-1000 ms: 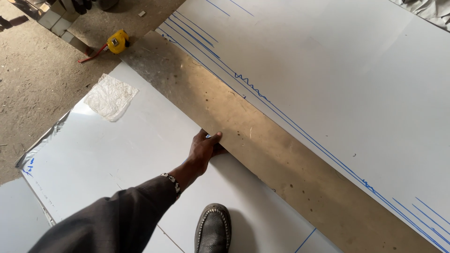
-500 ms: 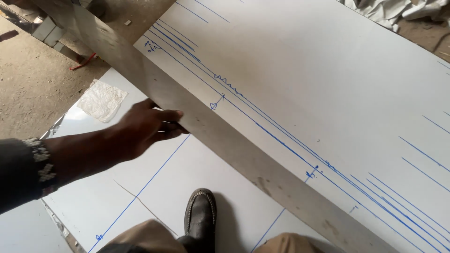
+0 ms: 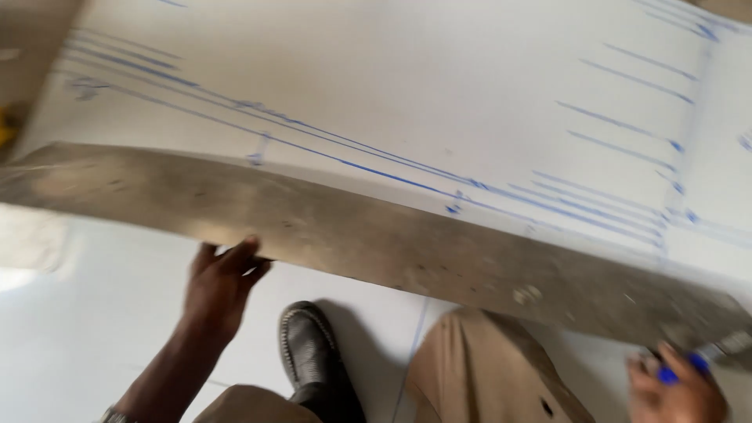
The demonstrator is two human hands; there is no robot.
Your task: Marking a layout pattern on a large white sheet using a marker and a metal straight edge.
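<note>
Head view: soft, even daylight, no hard highlights. White sheet point(image 3: 439, 70) bright, near washed out at the top. Strong motion blur across the frame; blue lines point(image 3: 611, 121) smeared, worst at the right and left edges. Metal strip point(image 3: 376, 235) dull, without glare. Faint soft shadow beside the black shoe point(image 3: 309, 352). Right hand point(image 3: 674, 388) blurred.

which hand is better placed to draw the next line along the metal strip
Right, probably. The right hand holds a blue marker at the lower edge of the metal strip; the left hand is busy gripping that edge, its fingers steadying it.
</note>
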